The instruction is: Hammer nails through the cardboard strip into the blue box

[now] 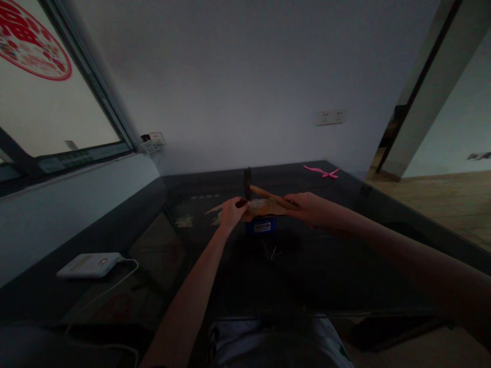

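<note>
My right hand point(301, 208) is wrapped round the wooden handle of a hammer point(268, 195). Its dark head point(247, 184) stands at the left end of the handle, close to my left fingertips. At the left end of a light brown wooden board point(264, 206), the thumb and finger of my left hand point(232, 210) are pinched together. Whatever is between them is too small and dim to make out. The board rests on a blue box point(261, 225) with a white label. In front of the box lie several thin nails point(271, 251) on the dark tabletop.
A white power bank point(91, 265) with a white cable point(111, 282) lies at the left of the dark glossy table point(322, 286). A pink ribbon point(324, 172) is near the back right corner. Wall sockets point(332, 117) and a window point(57, 102) are beyond the table.
</note>
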Motion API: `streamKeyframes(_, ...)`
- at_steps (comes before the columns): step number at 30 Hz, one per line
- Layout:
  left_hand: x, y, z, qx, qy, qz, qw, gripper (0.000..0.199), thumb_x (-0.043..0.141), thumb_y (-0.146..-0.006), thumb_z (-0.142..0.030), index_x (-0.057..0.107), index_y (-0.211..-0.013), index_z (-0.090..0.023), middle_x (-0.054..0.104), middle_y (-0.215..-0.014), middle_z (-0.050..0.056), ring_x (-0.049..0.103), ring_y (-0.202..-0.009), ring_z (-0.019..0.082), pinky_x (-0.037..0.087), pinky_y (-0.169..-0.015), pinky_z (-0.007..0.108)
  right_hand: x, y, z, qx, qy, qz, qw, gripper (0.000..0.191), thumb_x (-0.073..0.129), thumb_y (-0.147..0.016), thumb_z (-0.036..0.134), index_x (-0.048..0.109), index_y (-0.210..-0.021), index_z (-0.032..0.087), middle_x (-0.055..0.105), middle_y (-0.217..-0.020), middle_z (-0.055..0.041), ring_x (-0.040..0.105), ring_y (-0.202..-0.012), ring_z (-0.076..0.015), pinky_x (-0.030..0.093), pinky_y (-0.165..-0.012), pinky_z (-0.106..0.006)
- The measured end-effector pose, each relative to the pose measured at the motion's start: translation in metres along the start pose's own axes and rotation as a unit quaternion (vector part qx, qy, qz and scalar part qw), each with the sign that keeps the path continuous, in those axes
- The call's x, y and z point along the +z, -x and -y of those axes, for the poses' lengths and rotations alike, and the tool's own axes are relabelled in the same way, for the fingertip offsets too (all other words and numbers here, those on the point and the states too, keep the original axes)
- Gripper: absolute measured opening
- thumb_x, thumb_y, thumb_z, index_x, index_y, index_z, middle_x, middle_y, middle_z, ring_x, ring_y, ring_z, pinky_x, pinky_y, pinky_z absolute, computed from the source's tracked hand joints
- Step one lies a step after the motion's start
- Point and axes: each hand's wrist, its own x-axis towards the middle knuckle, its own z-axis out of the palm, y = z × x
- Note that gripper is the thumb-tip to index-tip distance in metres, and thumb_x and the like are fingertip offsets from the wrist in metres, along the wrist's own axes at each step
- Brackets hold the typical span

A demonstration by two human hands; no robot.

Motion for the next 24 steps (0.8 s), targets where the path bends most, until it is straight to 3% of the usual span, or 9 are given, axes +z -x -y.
streamKeyframes(5, -0.0014, 0.0003, -0.0022, 0.004, 0.004, 0.001, 1.0, 0.012, 0.061, -0.075, -0.025, 0.069, -0.079, -0.016, 0.07, -0.079, 0.005, 0.064, -0.073, 0.017, 0.049, -0.068, 0.026, -0.0035, 0.002, -0.0022, 0.01, -0.028, -0.023, 0.999, 0.019, 0.046, -0.083, 0.028, 0.054, -0.093, 0.013, 0.059, -0.072, -0.0042, 0.047, -0.035, -0.0062, 0.033, -0.034, -0.02)
streamKeyframes(12, -0.0006, -0.0002, 0.0016, 0.011, -0.007, 0.007, 1.0, 0.014, 0.063, -0.075, -0.025, 0.069, -0.082, -0.015, 0.071, -0.082, 0.006, 0.064, -0.074, 0.018, 0.049, -0.071, 0.028, -0.0009, -0.0008, 0.0035, 0.002, 0.002, -0.013, 1.0, 0.02, 0.046, -0.085, 0.027, 0.057, -0.093, 0.012, 0.059, -0.065, -0.0042, 0.048, -0.04, -0.008, 0.036, -0.04, -0.022)
streamKeyframes(24, -0.0006, -0.0013, 0.0034, 0.008, -0.007, 0.01, 1.0, 0.014, 0.063, -0.075, -0.026, 0.069, -0.081, -0.016, 0.07, -0.078, 0.005, 0.064, -0.072, 0.018, 0.05, -0.07, 0.029, 0.0022, -0.001, 0.003, 0.003, -0.034, -0.014, 0.999, 0.021, 0.047, -0.084, 0.029, 0.057, -0.09, 0.013, 0.056, -0.058, -0.001, 0.045, -0.034, -0.0068, 0.033, -0.036, -0.02)
